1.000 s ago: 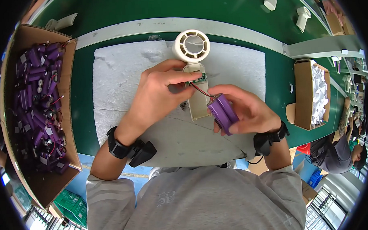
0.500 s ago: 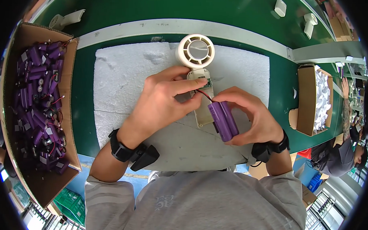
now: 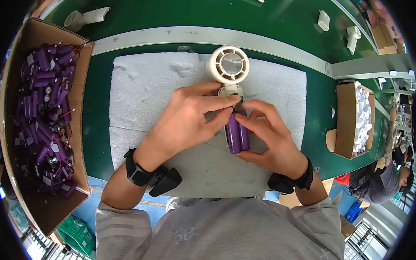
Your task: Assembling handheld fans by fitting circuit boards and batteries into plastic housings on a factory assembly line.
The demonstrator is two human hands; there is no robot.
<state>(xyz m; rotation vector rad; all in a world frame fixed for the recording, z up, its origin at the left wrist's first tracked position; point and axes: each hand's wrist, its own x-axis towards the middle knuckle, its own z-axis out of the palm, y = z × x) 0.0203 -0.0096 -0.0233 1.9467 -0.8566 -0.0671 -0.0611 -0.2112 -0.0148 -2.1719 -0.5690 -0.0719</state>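
A cream handheld fan [image 3: 228, 65] lies on the white foam board, its round head away from me and its handle pointing toward me. The handle's inside is exposed, with a bit of green circuit board showing at its upper end. Over the handle sits a purple twin-cell battery pack [image 3: 238, 136]. My right hand [image 3: 272, 139] grips the pack, thumb near its lower end and fingers at its top. With fingertips pinched at the circuit board and the wires, my left hand [image 3: 189, 113] holds the fan's handle; the wires are mostly hidden.
At left stands a cardboard box [image 3: 86, 111] full of purple battery packs. A smaller cardboard box [image 3: 345, 120] with white pieces is at right. Beyond a metal rail [image 3: 168, 35], fan parts [image 3: 87, 17] lie on the green belt. The foam board [image 3: 142, 95] covers the work surface.
My right hand has moved left and laid the battery pack over the fan's open handle. My left hand keeps its pinch near the circuit board. A purple piece now shows at the far edge.
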